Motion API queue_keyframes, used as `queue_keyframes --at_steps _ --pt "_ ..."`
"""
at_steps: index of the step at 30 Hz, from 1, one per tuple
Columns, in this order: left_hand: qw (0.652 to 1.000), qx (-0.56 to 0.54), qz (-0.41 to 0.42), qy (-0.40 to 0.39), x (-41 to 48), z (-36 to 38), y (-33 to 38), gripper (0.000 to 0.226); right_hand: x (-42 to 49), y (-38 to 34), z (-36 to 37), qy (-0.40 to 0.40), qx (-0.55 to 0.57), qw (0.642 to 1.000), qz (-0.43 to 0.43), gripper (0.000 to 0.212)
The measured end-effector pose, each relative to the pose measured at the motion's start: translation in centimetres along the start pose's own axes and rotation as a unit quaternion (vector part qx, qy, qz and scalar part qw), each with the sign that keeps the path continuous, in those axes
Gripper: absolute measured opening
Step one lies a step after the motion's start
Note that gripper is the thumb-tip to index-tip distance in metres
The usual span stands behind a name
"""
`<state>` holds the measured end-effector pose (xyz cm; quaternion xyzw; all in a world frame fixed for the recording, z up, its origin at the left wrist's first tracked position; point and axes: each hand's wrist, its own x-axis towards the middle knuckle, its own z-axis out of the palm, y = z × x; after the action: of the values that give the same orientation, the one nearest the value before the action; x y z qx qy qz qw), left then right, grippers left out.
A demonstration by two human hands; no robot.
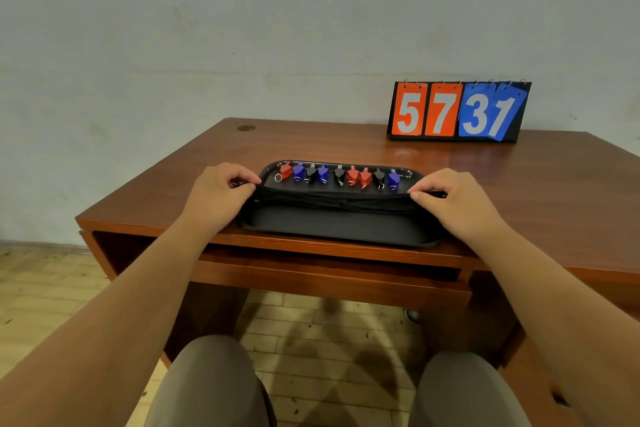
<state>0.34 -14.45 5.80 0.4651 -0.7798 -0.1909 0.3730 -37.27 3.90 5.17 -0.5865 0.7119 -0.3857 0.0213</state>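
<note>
Black tray (339,229) sits at the 6 o'clock edge of the wooden desk (162,180), with a row of red, blue and black whistles (352,175) along its 12 o'clock side and a bundle of black cords (336,199) stretched across its middle. Left hand (221,192), at the tray's 9 o'clock end, pinches the bundle between thumb and curled fingers; right hand (457,199), at the 3 o'clock end, pinches the other end likewise. Flip scoreboard (459,113) reading 57 and 31 stands at the desk's 1 o'clock, well apart from the tray.

Plain bare room, wooden desk (346,142), scoreboard (459,112), stained wall (242,28)
</note>
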Motion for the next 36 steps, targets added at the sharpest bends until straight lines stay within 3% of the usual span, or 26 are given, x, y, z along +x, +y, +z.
queue_keyframes --at_steps 13,23,36 --pt "1.000 -0.011 -0.017 0.015 -0.30 0.06 0.16 0.017 -0.19 -0.39 0.07 -0.002 -0.013 1.000 0.020 0.013" --pt "0.998 -0.020 -0.035 0.047 -0.26 0.47 0.21 0.016 -0.48 -0.02 -0.10 0.052 0.095 0.987 0.115 0.016" --pt "0.997 -0.005 -0.061 0.048 0.08 0.72 -0.06 0.021 -0.58 -0.30 -0.38 0.072 0.145 0.976 0.148 0.017"
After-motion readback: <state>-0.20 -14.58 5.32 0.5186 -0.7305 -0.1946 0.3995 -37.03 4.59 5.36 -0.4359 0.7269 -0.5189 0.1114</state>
